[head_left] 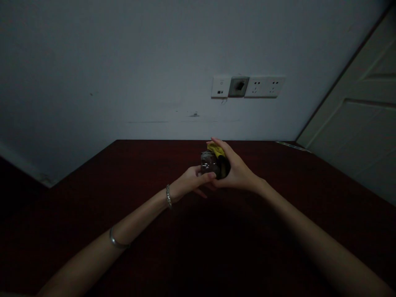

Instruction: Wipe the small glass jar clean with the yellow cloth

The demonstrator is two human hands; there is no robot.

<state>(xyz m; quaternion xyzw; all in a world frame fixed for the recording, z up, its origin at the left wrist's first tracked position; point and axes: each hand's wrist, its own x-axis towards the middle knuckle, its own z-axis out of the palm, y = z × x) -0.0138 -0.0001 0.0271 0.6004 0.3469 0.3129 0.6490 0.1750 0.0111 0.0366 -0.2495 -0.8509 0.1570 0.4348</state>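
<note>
Near the far side of the dark red table, my two hands meet around a small bundle held above the tabletop. My left hand [198, 180] is closed on a clear, shiny container [209, 161], its thumb across the lower front. My right hand [236, 167] curves round a yellow-and-black thing [217, 149] that looks like cloth and lies against the container's right side. The dim light hides what the black part is and whether anything is inside the container. Two silver bracelets circle my left arm.
The dark red table [139, 165] reaches back to a pale wall. A row of sockets and switches [247, 87] is fixed to the wall above the table. A panelled white door [365, 128] stands at the right. A thin flat strip [292, 146] lies at the table's back right corner.
</note>
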